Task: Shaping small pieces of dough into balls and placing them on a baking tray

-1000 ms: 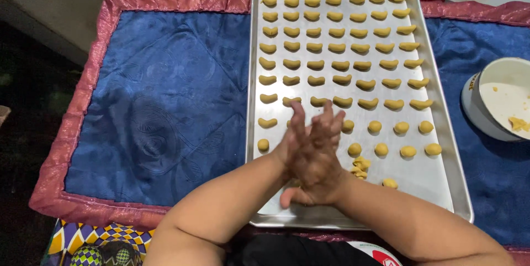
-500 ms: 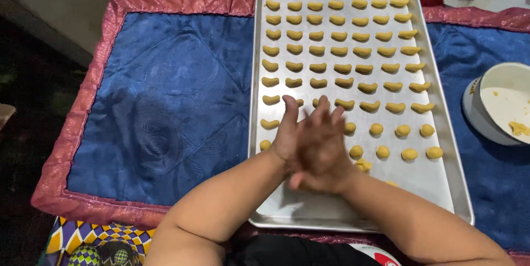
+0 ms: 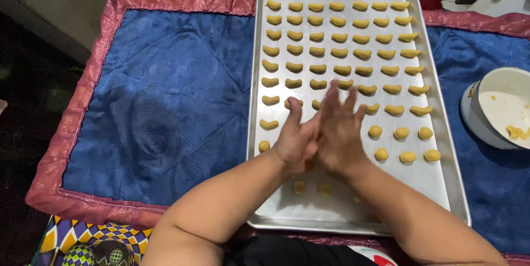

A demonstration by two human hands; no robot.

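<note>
Head view: left hand (image 3: 295, 144) and right hand (image 3: 338, 133) pressed palm to palm, fingers straight; whether dough sits between, cannot tell. Both hover over rectangular silver metal tray (image 3: 452, 188), small round yellow dough balls (image 3: 401, 133) just right.

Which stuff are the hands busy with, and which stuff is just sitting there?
Busy with: left hand and right hand, pressed palms together; metal baking tray; crescent dough pieces; dough balls.

Just sitting: white bowl; blue cloth.

Likely a home: baking tray (image 3: 441, 150) on quilted mat (image 3: 165, 106).
</note>
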